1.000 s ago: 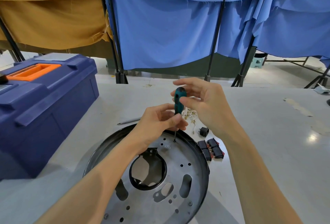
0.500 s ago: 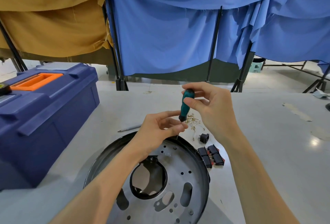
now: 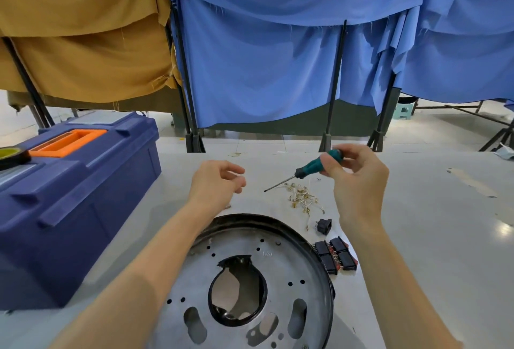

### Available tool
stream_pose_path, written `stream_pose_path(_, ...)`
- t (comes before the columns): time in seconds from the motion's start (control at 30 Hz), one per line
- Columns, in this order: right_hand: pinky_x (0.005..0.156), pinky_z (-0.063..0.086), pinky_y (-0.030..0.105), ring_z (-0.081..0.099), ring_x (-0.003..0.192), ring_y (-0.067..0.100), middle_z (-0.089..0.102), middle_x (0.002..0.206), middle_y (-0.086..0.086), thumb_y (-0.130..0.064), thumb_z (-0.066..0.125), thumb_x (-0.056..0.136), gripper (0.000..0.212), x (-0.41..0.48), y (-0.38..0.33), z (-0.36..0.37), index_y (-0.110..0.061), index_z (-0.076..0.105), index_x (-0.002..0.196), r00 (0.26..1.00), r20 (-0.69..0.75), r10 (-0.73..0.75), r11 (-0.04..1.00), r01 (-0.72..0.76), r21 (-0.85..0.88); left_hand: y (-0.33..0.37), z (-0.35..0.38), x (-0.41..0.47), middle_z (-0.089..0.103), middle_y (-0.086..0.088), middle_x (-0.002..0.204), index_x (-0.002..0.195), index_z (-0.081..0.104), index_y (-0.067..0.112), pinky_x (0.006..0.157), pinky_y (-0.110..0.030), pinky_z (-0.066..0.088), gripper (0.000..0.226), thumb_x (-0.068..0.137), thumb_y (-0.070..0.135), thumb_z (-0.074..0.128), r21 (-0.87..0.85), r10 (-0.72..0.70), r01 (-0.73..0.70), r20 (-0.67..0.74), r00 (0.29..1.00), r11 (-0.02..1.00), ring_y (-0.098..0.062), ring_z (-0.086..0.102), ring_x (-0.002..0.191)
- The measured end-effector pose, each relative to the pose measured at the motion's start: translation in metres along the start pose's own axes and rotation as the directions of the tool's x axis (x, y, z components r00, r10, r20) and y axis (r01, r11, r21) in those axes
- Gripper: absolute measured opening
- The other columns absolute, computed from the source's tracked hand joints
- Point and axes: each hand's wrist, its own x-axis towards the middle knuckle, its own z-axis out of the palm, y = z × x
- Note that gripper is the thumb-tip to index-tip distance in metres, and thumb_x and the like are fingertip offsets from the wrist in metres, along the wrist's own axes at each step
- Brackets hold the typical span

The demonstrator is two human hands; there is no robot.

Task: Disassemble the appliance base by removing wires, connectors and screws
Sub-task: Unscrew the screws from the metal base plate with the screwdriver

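The right hand (image 3: 358,181) grips the screwdriver (image 3: 311,167) by its handle, with the shaft slanting down-left toward the left hand (image 3: 215,184). That hand's fingers curl loosely; whether they hold a screw, I cannot tell. The base (image 3: 292,265) lies lower centre on the worktop (image 3: 417,237), below both hands.

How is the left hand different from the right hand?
The right hand grips a green screwdriver; the left hand holds nothing that I can see. The right hand's fingers pinch the handle tightly; the left hand's fingers are loosely curled. Both are bare and held over the table, beyond the round appliance base.
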Motion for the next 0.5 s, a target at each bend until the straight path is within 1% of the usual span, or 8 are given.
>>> stream_pose_path(0.1,0.072,0.060,0.029,0.069,0.084,0.020,0.066,0.089,0.003,-0.009,0.078,0.078,0.022,-0.003,0.019,0.006,-0.010,0.064,0.095,0.992,0.049,0.116,0.992,-0.113,-0.063,-0.025,-0.012,0.015,0.070,-0.003,0.084,0.092,0.068,0.021,0.081,-0.036,0.054,0.012,0.088,0.010,0.065,0.315,-0.043,0.041,0.001,0.999,0.948,-0.020,0.067,0.081)
stream_pose_path(0.2,0.067,0.060,0.028,0.071,0.074,0.018,0.066,0.086,0.007,-0.007,0.080,0.076,0.024,-0.008,0.037,0.011,-0.005,0.063,0.093,0.971,0.078,0.225,0.968,-0.214,-0.133,-0.053,-0.023,0.023,0.066,-0.003,0.093,0.099,0.068,0.021,0.081,-0.035,0.052,0.018,0.089,0.008,0.061,0.495,-0.122,0.082,0.049,0.991,0.865,-0.019,0.062,0.085)
stream_pose_path(0.27,0.061,0.060,0.024,0.071,0.068,0.017,0.066,0.088,0.013,-0.005,0.080,0.076,0.025,-0.010,0.045,0.014,-0.001,0.062,0.093,0.955,0.093,0.283,0.955,-0.271,-0.118,-0.065,-0.026,0.028,0.064,-0.004,0.098,0.106,0.069,0.017,0.085,-0.034,0.051,0.021,0.088,0.007,0.063,0.534,-0.173,0.085,0.117,0.978,0.841,-0.020,0.060,0.089)
stream_pose_path(0.33,0.058,0.058,0.020,0.072,0.073,0.021,0.065,0.088,0.015,-0.003,0.080,0.076,0.024,-0.011,0.052,0.015,0.000,0.061,0.091,0.941,0.101,0.322,0.944,-0.310,-0.113,-0.071,-0.026,0.033,0.062,-0.005,0.102,0.113,0.067,0.014,0.089,-0.032,0.048,0.027,0.087,0.009,0.068,0.555,-0.202,0.071,0.178,0.963,0.829,-0.020,0.058,0.094)
stream_pose_path(0.37,0.059,0.059,0.023,0.072,0.075,0.024,0.065,0.087,0.014,-0.003,0.079,0.076,0.023,-0.011,0.055,0.015,-0.001,0.061,0.090,0.937,0.103,0.334,0.938,-0.319,-0.139,-0.074,-0.025,0.035,0.061,-0.007,0.105,0.116,0.066,0.013,0.091,-0.032,0.047,0.030,0.086,0.011,0.070,0.559,-0.206,0.064,0.195,0.959,0.827,-0.020,0.056,0.095)
stream_pose_path(0.43,0.069,0.061,0.035,0.072,0.075,0.027,0.066,0.084,0.010,-0.006,0.080,0.077,0.022,-0.012,0.061,0.015,-0.004,0.061,0.090,0.935,0.106,0.337,0.921,-0.305,-0.241,-0.079,-0.021,0.037,0.062,-0.011,0.110,0.117,0.065,0.012,0.091,-0.032,0.046,0.032,0.085,0.013,0.071,0.570,-0.214,0.063,0.201,0.956,0.819,-0.021,0.056,0.096)
stream_pose_path(0.47,0.073,0.060,0.039,0.071,0.075,0.027,0.066,0.083,0.009,-0.010,0.080,0.077,0.024,-0.013,0.065,0.015,-0.006,0.062,0.091,0.938,0.110,0.329,0.908,-0.282,-0.309,-0.082,-0.020,0.038,0.062,-0.012,0.111,0.115,0.066,0.011,0.090,-0.032,0.047,0.031,0.084,0.013,0.072,0.580,-0.221,0.069,0.197,0.955,0.812,-0.022,0.057,0.096)
stream_pose_path(0.5,0.074,0.058,0.041,0.069,0.075,0.026,0.066,0.083,0.007,-0.015,0.081,0.077,0.025,-0.014,0.068,0.014,-0.008,0.062,0.092,0.942,0.120,0.314,0.889,-0.247,-0.385,-0.084,-0.019,0.039,0.063,-0.012,0.109,0.111,0.067,0.010,0.088,-0.031,0.047,0.028,0.083,0.013,0.072,0.596,-0.228,0.072,0.191,0.955,0.800,-0.023,0.058,0.095)
